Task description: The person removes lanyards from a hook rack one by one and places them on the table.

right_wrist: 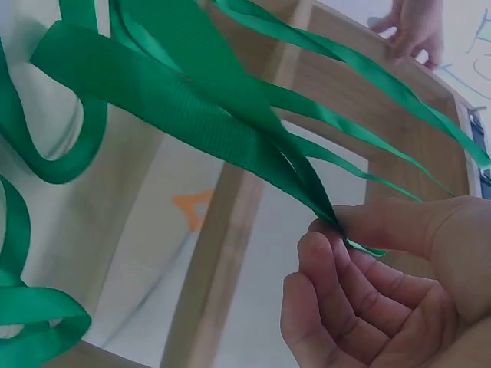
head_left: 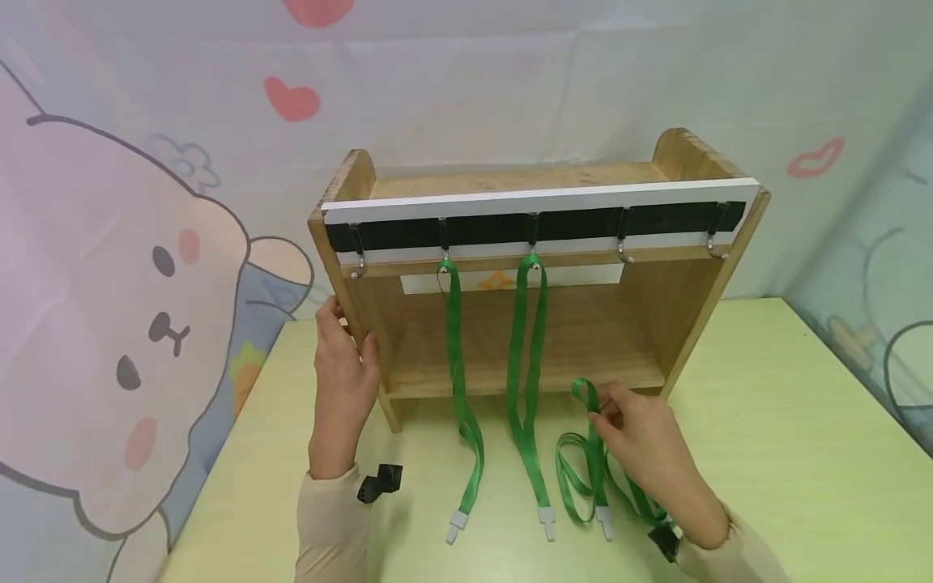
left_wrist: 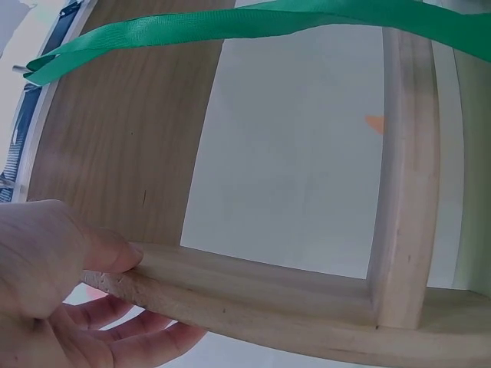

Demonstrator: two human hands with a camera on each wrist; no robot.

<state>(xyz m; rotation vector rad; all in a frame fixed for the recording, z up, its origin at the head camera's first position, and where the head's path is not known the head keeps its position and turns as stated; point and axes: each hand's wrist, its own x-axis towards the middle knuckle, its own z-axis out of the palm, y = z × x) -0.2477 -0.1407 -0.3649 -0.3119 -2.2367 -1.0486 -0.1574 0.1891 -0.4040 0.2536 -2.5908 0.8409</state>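
Note:
My left hand (head_left: 346,380) grips the left side panel of a wooden shelf (head_left: 525,332); in the left wrist view its thumb lies on the inner face and its fingers are outside. Between thumb and fingertips, my right hand (head_left: 649,437) pinches a green lanyard (right_wrist: 230,130) near its loop, in front of the shelf's lower right. The lanyard's lower part lies in loops on the table, next to a light grey clip (head_left: 604,522). Two more green lanyards, a left one (head_left: 453,340) and a middle one (head_left: 515,356), hang from hooks, with their grey clips at the lower ends.
Across the shelf's upper front runs a white rail (head_left: 539,194) with a black strip and several metal hooks. The right hook (head_left: 716,245) and its neighbouring hook (head_left: 624,253) bear nothing. A pale yellow-green table (head_left: 787,421) carries the shelf; behind stands a printed backdrop (head_left: 481,97).

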